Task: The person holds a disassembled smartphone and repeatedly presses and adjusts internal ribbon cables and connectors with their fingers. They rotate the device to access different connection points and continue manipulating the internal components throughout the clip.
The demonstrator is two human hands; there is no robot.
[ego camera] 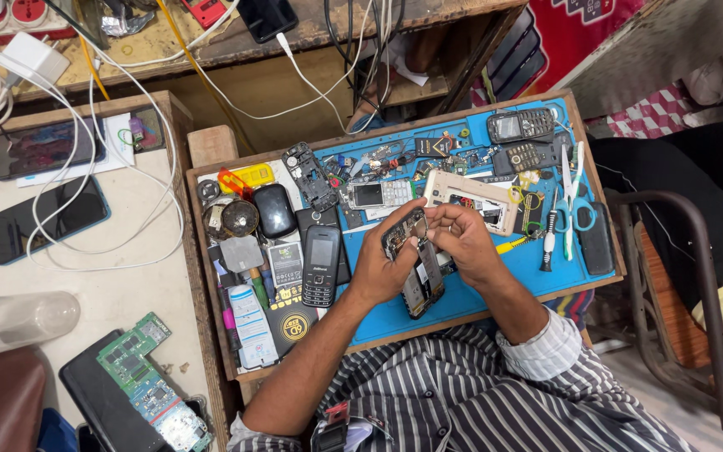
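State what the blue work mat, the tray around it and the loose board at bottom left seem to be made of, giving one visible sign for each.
Blue work mat: probably silicone or rubber; matte, moulded pockets along its top.
Tray: wood; pale, worn, bare edges.
Loose board: printed circuit laminate; glossy green with metal parts, beside the table edge.

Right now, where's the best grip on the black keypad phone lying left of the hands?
Grip the black keypad phone across its long side edges, coming from above. It lies flat, screen up, on the tray, and its narrow body looks easy for fingers to span, though neighbours crowd it.
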